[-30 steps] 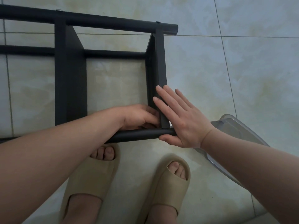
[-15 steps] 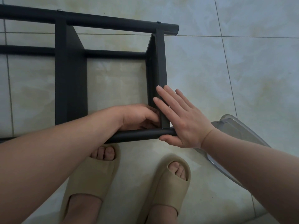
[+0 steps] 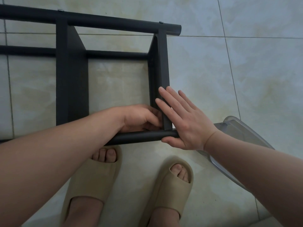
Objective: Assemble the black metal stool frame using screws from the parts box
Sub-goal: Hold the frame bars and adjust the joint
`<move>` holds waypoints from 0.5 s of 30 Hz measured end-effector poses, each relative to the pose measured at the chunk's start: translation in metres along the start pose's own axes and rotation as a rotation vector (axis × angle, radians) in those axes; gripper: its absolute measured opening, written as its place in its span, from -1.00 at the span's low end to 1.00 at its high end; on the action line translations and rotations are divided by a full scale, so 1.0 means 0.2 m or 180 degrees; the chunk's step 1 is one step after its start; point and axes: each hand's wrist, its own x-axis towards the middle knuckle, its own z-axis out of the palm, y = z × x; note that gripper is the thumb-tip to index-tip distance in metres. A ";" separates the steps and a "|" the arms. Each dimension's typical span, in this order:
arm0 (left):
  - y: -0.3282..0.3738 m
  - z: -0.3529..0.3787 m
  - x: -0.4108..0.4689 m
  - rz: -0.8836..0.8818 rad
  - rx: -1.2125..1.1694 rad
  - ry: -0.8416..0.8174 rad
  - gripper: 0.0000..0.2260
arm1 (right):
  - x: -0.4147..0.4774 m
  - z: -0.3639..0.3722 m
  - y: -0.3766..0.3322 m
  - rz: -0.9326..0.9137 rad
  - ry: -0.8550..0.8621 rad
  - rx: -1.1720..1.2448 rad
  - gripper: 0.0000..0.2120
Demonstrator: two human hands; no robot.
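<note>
frame: stool frame (image 3: 72,76) on floor (image 3: 229,79) at my feet; far-rail screws (image 3: 161,22) seated.
left hand (image 3: 139,118): fingers curled inside near corner; can't tell what my grip holds.
right hand (image 3: 183,122): flat, unclenched, bracing that corner.
remaining: near joint, I'd judge.

Right hand (image 3: 186,123) presses frame (image 3: 72,76) (left hand (image 3: 139,118) perhaps pinching).

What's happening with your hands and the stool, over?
Left hand curled inside near corner, grip hidden. Right hand flat, bracing stool frame. Nothing blocking.

No readable text, labels, brands or numbers anywhere.
</note>
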 end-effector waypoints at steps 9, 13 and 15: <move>0.00 0.02 0.00 -0.0004 0.0488 0.0399 -0.68 | 0.00 0.00 0.00 -0.0001 0.0011 0.0001 -0.14; -0.01 0.01 -0.01 0.0048 0.0499 0.0443 -0.76 | 0.00 0.00 0.00 -0.0016 0.0045 0.0007 -0.14; -0.01 0.00 -0.01 0.0040 0.0448 0.0432 -0.80 | 0.00 0.01 0.00 -0.0022 0.0059 0.0011 -0.14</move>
